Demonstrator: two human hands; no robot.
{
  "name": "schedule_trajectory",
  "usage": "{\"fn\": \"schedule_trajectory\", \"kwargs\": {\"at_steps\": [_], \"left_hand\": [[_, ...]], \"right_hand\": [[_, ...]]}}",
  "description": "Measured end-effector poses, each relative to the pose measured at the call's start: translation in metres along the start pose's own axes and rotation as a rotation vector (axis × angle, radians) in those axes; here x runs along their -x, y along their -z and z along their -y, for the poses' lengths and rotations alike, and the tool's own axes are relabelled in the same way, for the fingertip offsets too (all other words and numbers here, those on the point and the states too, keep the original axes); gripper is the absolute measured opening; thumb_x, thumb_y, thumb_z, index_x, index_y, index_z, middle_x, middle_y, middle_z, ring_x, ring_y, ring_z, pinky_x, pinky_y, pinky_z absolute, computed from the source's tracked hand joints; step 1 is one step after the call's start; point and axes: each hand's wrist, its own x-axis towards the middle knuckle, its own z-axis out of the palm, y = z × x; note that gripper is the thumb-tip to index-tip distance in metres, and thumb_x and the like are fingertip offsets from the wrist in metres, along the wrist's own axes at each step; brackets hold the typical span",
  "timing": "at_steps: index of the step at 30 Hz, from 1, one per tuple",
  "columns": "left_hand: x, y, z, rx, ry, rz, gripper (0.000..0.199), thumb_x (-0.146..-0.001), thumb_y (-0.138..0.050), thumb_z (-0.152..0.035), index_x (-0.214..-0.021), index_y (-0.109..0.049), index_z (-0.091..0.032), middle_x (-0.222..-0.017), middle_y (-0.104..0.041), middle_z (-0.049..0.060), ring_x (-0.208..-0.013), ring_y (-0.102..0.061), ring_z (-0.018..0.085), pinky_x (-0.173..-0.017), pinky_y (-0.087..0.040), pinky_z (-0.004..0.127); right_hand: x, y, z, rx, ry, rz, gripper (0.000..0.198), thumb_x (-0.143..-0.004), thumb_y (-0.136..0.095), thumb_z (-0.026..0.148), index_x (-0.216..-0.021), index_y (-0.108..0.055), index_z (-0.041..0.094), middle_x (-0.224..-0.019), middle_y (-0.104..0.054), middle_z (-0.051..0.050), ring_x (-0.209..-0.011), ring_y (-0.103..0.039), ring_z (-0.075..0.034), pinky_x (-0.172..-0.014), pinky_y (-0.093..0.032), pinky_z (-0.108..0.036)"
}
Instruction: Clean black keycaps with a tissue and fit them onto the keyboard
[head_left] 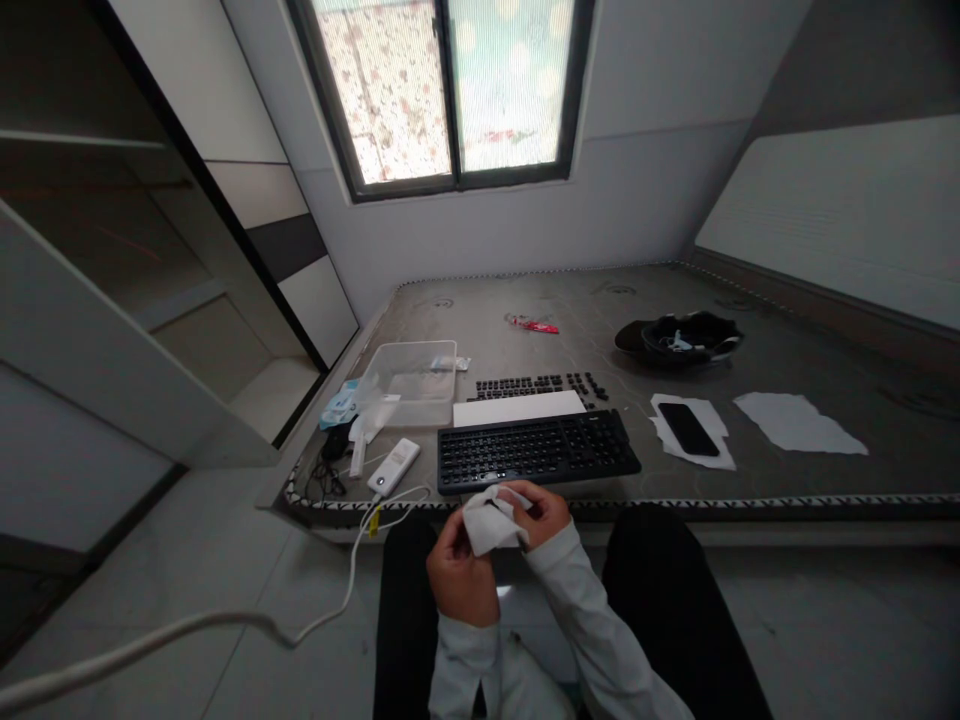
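I am watching from afar as the left hand [463,582] and the right hand [545,513] are holding a white tissue [489,530] near a black keyboard [536,448], black keycaps [517,386] are lying beyond it, and a phone [688,429] is resting on paper [711,413].

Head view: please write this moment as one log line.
left hand: holds white tissue | right hand: holds white tissue | keyboard: on mattress

This looks like a bedroom in a home: a broad grey quilted mattress [465,300] with braided edging fills the middle, and a pale panel like a headboard [840,210] rises along its right side. On the left stands a wardrobe [315,305] with open shelved compartments, a sliding window [448,100] shows brightly patterned panes, and the floor [315,665] is pale tile.
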Motion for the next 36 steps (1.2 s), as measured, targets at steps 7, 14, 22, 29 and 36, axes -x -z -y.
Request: {"fn": "schedule_trajectory", "kwargs": {"at_steps": [7, 14, 22, 29, 36], "left_hand": [[-0.002, 0.003, 0.001, -0.068, -0.018, 0.05, 0.027, -0.062, -0.067, -0.019, -0.088, -0.074, -0.015, -0.086, -0.077, 0.007, -0.081, -0.072, 0.025, -0.071, -0.058, 0.028], [-0.002, 0.0, -0.003, -0.21, -0.115, 0.176, 0.018, -0.071, -0.064, -0.025, -0.083, -0.075, -0.017, -0.083, -0.077, 0.007, -0.077, -0.071, 0.023, -0.071, -0.056, 0.028], [-0.008, 0.003, 0.007, -0.075, 0.001, 0.077, 0.027, -0.063, -0.067, -0.022, -0.089, -0.074, -0.015, -0.087, -0.077, 0.008, -0.083, -0.071, 0.025, -0.075, -0.056, 0.029], [-0.009, 0.002, 0.002, -0.034, 0.025, 0.105, 0.026, -0.059, -0.066, -0.016, -0.084, -0.074, -0.016, -0.085, -0.077, 0.006, -0.083, -0.071, 0.025, -0.075, -0.055, 0.03], [-0.012, -0.001, 0.01, 0.076, 0.078, 0.08, 0.028, -0.065, -0.069, -0.028, -0.089, -0.073, -0.015, -0.089, -0.076, 0.007, -0.086, -0.069, 0.024, -0.077, -0.053, 0.03]], "right_hand": [[-0.002, 0.01, 0.008, 0.061, 0.144, 0.179, 0.029, -0.077, -0.063, 0.039, -0.094, -0.074, 0.019, -0.093, -0.075, -0.009, -0.083, -0.069, -0.021, -0.073, -0.054, -0.028], [-0.002, 0.009, 0.004, 0.103, 0.011, 0.019, 0.024, -0.07, -0.066, 0.04, -0.074, -0.07, 0.017, -0.067, -0.073, -0.005, -0.062, -0.067, -0.019, -0.057, -0.052, -0.025], [-0.003, 0.011, 0.009, -0.019, 0.028, 0.17, 0.026, -0.077, -0.063, 0.037, -0.091, -0.074, 0.018, -0.089, -0.076, -0.007, -0.082, -0.07, -0.022, -0.074, -0.055, -0.029], [-0.002, 0.008, 0.006, 0.024, -0.048, 0.087, 0.02, -0.074, -0.066, 0.036, -0.078, -0.075, 0.018, -0.074, -0.075, -0.006, -0.067, -0.069, -0.02, -0.061, -0.053, -0.027], [-0.005, 0.011, 0.002, -0.047, 0.037, 0.192, 0.028, -0.079, -0.058, 0.033, -0.099, -0.07, 0.019, -0.086, -0.075, -0.005, -0.075, -0.068, -0.019, -0.066, -0.054, -0.026]]}}
